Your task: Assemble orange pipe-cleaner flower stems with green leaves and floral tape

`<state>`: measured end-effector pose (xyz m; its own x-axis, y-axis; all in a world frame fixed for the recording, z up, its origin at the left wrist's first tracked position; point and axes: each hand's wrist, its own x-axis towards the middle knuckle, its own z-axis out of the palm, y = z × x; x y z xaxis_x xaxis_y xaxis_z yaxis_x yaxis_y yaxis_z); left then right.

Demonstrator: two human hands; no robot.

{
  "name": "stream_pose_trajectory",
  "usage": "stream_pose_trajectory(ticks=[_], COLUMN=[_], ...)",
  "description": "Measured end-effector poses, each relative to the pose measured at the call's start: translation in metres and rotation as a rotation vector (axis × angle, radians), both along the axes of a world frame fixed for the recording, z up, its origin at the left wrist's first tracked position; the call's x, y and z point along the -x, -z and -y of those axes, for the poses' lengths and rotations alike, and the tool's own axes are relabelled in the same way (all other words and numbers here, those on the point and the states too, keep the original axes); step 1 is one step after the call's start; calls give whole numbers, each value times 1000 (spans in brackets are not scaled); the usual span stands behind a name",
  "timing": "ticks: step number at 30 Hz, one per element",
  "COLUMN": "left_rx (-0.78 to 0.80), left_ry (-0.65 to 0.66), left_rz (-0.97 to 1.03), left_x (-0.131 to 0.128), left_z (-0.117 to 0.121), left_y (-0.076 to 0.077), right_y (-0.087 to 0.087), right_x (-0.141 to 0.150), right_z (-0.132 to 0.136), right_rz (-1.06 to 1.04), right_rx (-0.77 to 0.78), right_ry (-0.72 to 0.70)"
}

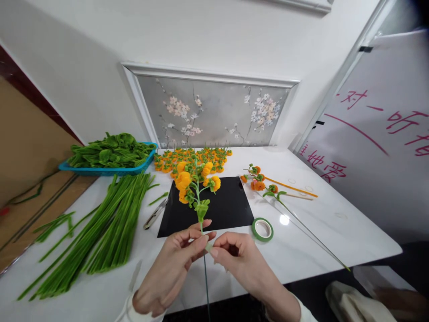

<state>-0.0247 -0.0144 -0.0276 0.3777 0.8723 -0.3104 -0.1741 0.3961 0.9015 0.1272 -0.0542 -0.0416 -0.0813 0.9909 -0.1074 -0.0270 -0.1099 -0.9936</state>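
Observation:
My left hand (172, 259) is closed, with thumb and fingers pinching the stem of an upright artificial flower spray (183, 180). The spray carries several yellow-orange blooms and a green leaf, and its thin wire runs down past the table's front edge. Close beside it, my right hand (244, 261) pinches a short pale green strip of floral tape (208, 247) that meets the stem at my left fingertips. Under the blooms lies a black mat (231, 201). A roll of green tape (262, 230) rests on the table to the right of the mat.
At left, green pipe cleaners (110, 228) lie in bundles, with a blue tray (100, 170) of green leaves behind. A utility knife (155, 215) lies by the mat. Many small orange flowers (219, 156) stand at the back. Finished-looking orange stems (301, 218) lie at right.

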Motion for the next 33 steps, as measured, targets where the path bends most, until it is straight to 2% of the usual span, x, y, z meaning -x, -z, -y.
stream_pose_trajectory(ticks=[9, 12, 19, 33], left_rx=[-73, -109, -59, -149], left_ry=[23, -10, -62, 15], left_rz=[45, 13, -59, -120], left_x=[-5, -7, -9, -5], left_z=[10, 12, 11, 7], left_y=[-1, 0, 0, 1], right_y=[4, 4, 5, 7], right_x=[1, 2, 1, -2], right_z=[-2, -1, 1, 1], right_rz=[-13, -1, 14, 15], right_rx=[-28, -31, -40, -37], right_ry=[8, 14, 16, 6])
